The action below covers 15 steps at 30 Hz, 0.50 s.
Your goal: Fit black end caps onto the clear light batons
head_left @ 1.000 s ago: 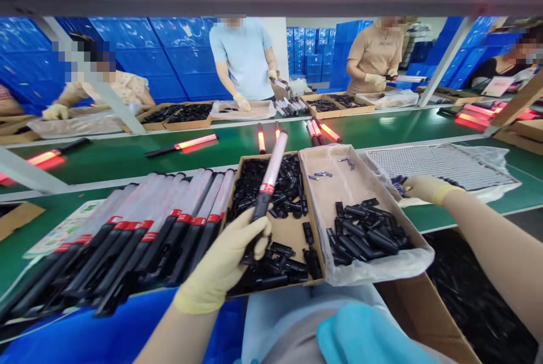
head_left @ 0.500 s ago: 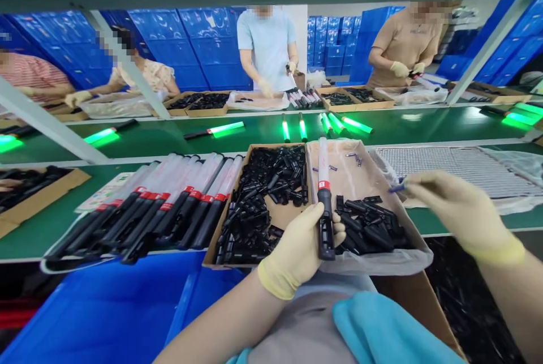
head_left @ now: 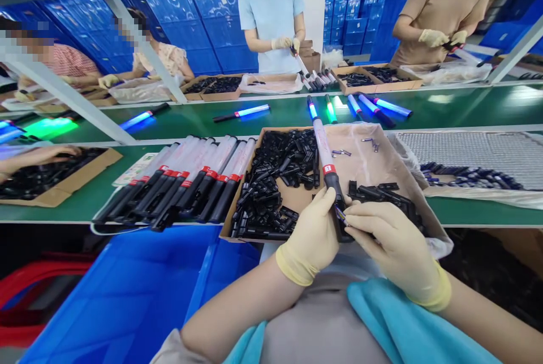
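Since half a second ago, the right hand (head_left: 392, 248) has come in from the tray on the right and now meets the left hand (head_left: 314, 234) at the black handle of the light stick (head_left: 326, 167); the lit sticks on the far belt have changed from green to blue.

Head view: the light stick stands tilted, its white tube pointing away over the two boxes, its handle low, just in front of the body. The left hand is closed around the handle from the left side, the forearm coming up from below. The right hand is bent at the wrist and its fingertips pinch a small battery (head_left: 340, 215) against the end of the handle; both hands touch the stick.

Just behind the hands, the cardboard box (head_left: 271, 183) holds many black parts, and the lined box (head_left: 373, 166) holds more black parts and a few batteries. A row of finished sticks (head_left: 186, 183) lies on the green counter (head_left: 85, 205) to the left. Other people work across the belt.
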Motion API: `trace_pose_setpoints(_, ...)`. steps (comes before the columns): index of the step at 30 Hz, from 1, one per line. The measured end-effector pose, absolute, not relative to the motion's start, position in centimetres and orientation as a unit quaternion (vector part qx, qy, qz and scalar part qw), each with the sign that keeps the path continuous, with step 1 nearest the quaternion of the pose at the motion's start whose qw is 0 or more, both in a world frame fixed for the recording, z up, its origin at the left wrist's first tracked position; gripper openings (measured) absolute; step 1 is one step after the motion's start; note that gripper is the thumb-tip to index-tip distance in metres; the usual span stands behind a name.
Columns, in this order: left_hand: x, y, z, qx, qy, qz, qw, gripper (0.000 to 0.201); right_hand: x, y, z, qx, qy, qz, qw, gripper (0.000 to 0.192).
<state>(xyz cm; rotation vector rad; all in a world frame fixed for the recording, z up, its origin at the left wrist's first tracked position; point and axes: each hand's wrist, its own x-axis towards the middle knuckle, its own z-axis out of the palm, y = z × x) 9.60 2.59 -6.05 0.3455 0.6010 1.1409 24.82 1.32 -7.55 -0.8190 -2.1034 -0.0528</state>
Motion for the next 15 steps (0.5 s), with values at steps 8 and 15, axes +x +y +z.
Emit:
trace_pose_setpoints(8, 9.3, 3.1, -7.2, 0.159, 0.29, 0.525, 0.784, 0.02, 24.4, 1.2, -7.5, -0.331, -0.848, 0.0, 0.414, 0.016)
trace_pose_setpoints(15, 8.5, 3.8, -8.1, 0.163, 0.324, 0.569, 0.738, 0.014, 24.4, 1.5, -7.5, -0.286, -0.889, 0.077, 0.349, 0.048)
